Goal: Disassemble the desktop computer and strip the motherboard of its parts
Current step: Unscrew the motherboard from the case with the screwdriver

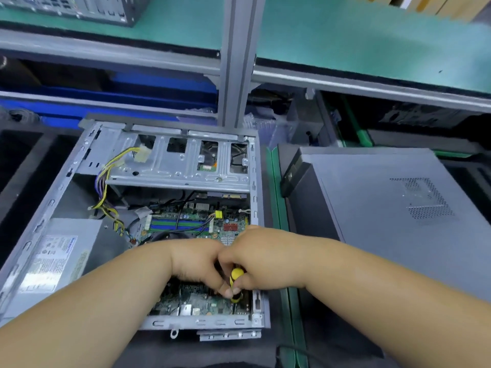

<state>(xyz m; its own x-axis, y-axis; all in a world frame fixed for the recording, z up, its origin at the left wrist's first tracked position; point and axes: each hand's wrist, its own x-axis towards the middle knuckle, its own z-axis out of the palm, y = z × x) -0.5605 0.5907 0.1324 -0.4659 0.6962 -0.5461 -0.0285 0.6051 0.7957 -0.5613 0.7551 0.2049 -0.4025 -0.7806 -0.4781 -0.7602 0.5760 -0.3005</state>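
An open grey desktop case [87,144] lies flat in front of me. Its green motherboard [186,304] shows blue and green memory slots [178,224] and a yellow connector [218,214]. A silver drive cage [183,166] spans the far end, with a yellow and purple cable bundle [105,189] beside it. The grey power supply [61,256] sits at the left. Both hands meet over the board. My right hand [263,258] grips a yellow and black screwdriver [236,284] that points down at the board. My left hand [198,261] has its fingertips pinched on the screwdriver's lower part.
A second, closed grey computer case [398,208] lies to the right. A vertical metal post [236,62] rises behind the open case, with green-topped shelves [372,41] above. Another case [79,9] sits on the shelf at top left. Blue bins [132,86] stand behind.
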